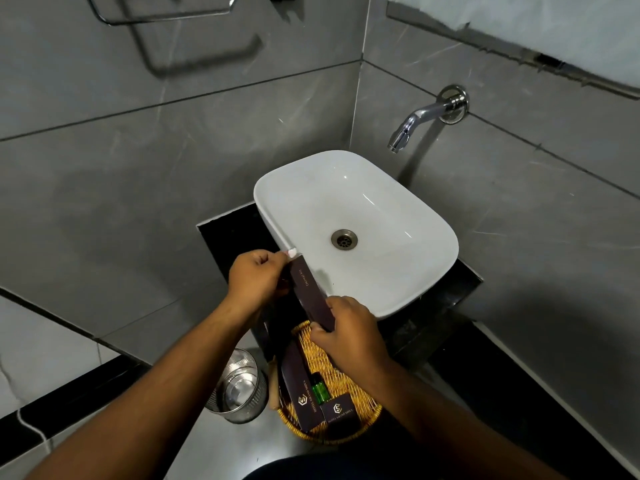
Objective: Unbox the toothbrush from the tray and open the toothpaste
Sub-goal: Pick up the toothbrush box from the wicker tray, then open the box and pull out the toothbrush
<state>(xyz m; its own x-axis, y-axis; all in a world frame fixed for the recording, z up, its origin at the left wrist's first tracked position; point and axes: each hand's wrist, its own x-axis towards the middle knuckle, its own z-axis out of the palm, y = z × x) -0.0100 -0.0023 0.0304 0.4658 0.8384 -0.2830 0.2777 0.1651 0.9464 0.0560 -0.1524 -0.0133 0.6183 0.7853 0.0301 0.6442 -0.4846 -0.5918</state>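
A long dark brown dental kit box is held tilted above the woven tray, in front of the sink. My right hand grips its near end. My left hand pinches the far end, where a small white tip shows at the fingertips. The toothbrush and toothpaste themselves are hidden inside the box.
In the tray lie another long dark box, a small square dark box and a green bottle. A white basin sits on a black counter under a wall tap. A steel bin stands on the floor at the left.
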